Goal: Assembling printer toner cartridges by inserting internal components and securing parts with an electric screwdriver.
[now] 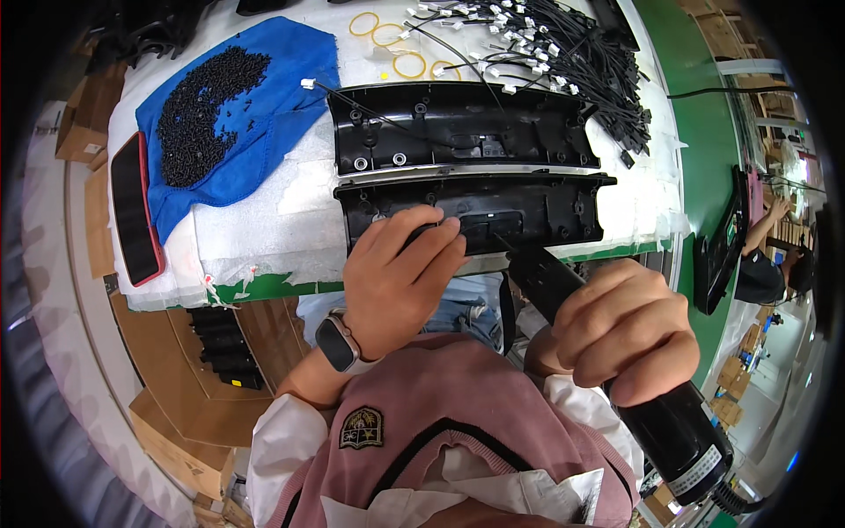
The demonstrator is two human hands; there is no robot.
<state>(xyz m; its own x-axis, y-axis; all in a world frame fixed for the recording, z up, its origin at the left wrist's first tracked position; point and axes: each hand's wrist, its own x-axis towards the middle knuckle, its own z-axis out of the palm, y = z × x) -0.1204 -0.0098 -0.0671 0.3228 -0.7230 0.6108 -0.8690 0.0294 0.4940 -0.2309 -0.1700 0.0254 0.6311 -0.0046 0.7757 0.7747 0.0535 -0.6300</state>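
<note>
Left hand (400, 273) presses fingertips on near black plastic panel (475, 216) at table edge, fingers curled, holding nothing loose that shows. Right hand (627, 327) grips black electric screwdriver (616, 361), tip touching same panel beside left fingers. Second black panel (462, 128) lies just behind. Table (264, 229) covered in white foam sheet. Blue cloth (264, 106) carries heap of black screws (207, 114). Phone (136, 207) at left edge. Bundle of black cables (563, 62) far right, yellow rings (387, 40) near it. Cardboard boxes (189, 422) below table; green floor (704, 132) to right.

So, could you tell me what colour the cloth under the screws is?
Blue cloth, clearest in the head view.
</note>
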